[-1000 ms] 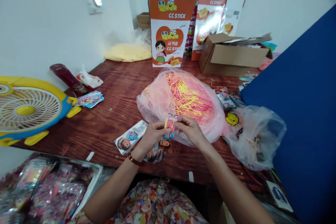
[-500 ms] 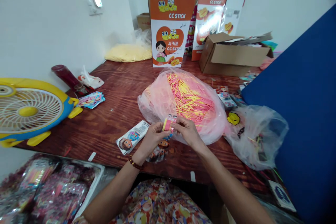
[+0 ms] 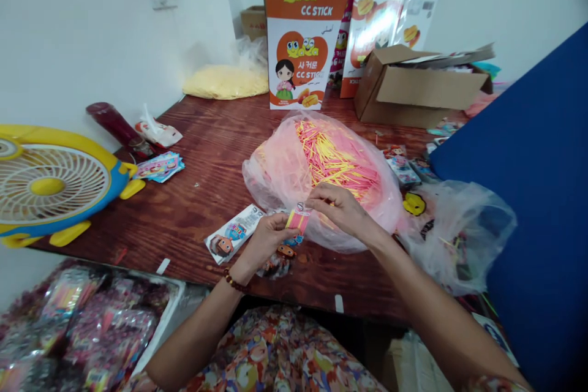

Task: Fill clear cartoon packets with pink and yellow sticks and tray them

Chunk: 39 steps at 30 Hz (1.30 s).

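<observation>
In my left hand [image 3: 270,233], closed by thumb and fingers, is a small clear packet [image 3: 298,219] of pink and yellow sticks. My right hand [image 3: 340,207] pinches at the packet's top edge, its fingertips close together. Just beyond both hands a large translucent pink bag [image 3: 278,165] lies open, heaped with loose pink and yellow sticks [image 3: 333,156]. A white printed wrapper stack [image 3: 235,234] with a cartoon face rests left of my left hand. Below the packet, more printed wrappers [image 3: 278,263] lie on the table, partly hidden by my left hand.
A yellow and blue fan [image 3: 59,184] stands at the left. CC Stick boxes [image 3: 298,43] and an open cardboard carton [image 3: 413,95] line the back. A clear plastic bag [image 3: 473,233] lies beside a blue panel [image 3: 542,196]. Lower left, a tray [image 3: 160,324] holds filled packets.
My right hand has risen slightly from the packet's side to its top edge. The left hand keeps its hold on the packet. The whole view has shifted a little.
</observation>
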Motion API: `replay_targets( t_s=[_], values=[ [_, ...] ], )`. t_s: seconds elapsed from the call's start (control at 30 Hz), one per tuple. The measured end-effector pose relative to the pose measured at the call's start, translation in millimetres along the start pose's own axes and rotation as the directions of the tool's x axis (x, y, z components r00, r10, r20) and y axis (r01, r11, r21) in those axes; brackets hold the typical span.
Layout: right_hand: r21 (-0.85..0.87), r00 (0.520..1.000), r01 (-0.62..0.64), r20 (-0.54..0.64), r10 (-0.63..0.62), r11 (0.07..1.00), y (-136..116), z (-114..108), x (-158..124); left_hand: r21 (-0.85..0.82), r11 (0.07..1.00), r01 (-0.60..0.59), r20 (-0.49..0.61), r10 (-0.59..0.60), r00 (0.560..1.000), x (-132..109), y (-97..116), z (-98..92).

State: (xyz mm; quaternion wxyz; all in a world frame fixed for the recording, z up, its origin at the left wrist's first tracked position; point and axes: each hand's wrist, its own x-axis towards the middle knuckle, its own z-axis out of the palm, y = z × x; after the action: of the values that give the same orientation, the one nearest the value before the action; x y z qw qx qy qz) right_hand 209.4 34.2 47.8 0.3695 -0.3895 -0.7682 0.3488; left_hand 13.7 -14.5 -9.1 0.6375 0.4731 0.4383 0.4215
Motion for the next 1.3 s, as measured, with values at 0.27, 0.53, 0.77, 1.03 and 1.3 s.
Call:
replay_targets(
  t_s=[0.27, 0.53, 0.77, 1.03, 1.3],
  values=[
    [0.103, 0.918, -0.291, 0.310, 0.247, 0.951, 5.6, -14.1, 13.5, 0.035, 0.999, 0.018, 0.090, -0.021, 0.996, -0.2, 5.0, -0.2],
    [0.165, 0.804, -0.461, 0.493, 0.332, 0.872, 5.1, -21.9, 18.9, 0.056, 0.996, 0.070, 0.134, -0.077, 0.988, 0.3, 2.4, 0.7],
    [0.131, 0.678, -0.602, 0.604, 0.418, 0.788, 6.6, -25.2, 18.4, 0.209, 0.977, 0.052, 0.186, -0.092, 0.978, 1.7, -2.1, -1.3],
    [0.009, 0.710, -0.471, 0.597, 0.373, 0.882, 7.6, -21.9, 14.8, 0.200, 0.975, 0.098, 0.169, -0.132, 0.977, 0.6, -6.1, 2.8],
    [-0.084, 0.917, -0.188, 0.343, 0.205, 0.979, 9.0, -13.4, 8.8, 0.030, 0.991, 0.134, 0.181, -0.137, 0.974, 2.5, -4.1, 1.0]
  ],
)
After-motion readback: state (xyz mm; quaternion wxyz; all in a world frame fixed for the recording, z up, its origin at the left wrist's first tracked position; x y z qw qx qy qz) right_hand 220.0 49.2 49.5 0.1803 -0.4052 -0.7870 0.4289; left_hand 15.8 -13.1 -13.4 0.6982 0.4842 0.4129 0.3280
